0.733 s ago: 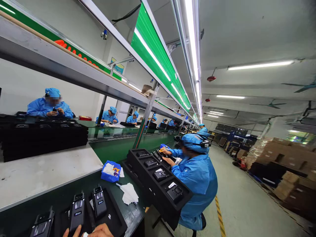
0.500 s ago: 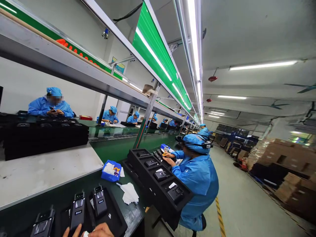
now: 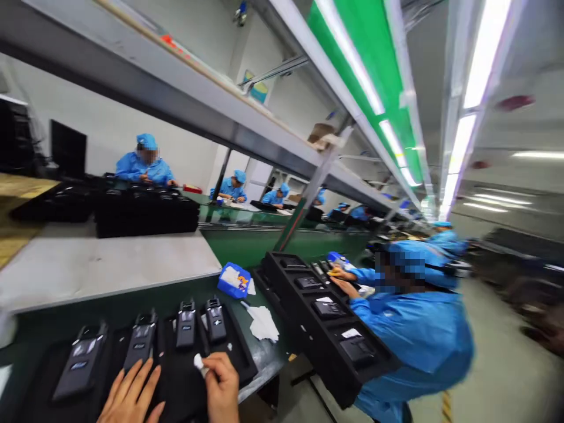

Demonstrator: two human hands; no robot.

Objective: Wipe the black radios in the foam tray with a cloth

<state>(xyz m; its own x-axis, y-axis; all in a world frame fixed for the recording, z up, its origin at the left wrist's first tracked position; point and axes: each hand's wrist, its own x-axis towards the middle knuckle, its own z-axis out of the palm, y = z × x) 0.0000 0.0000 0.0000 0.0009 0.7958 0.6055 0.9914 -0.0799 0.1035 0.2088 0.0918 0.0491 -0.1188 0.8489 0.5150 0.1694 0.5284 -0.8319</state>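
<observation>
Two hands at a black tray of handheld devices

The right hand (image 3: 222, 385) pinches a small white wipe (image 3: 198, 361) between thumb and fingertips, above the black tray (image 3: 240, 361). The left hand (image 3: 131, 395) lies open, fingers spread flat on the tray just below a black device (image 3: 140, 345) (four stand in a row). Beyond lie white cloths (image 3: 263, 322), a blue box (image 3: 233, 279) and a co-worker in blue (image 3: 414, 346).

small white wipe (image 3: 198, 361), pinched over black tray (image 3: 240, 358), four handsets upright
</observation>
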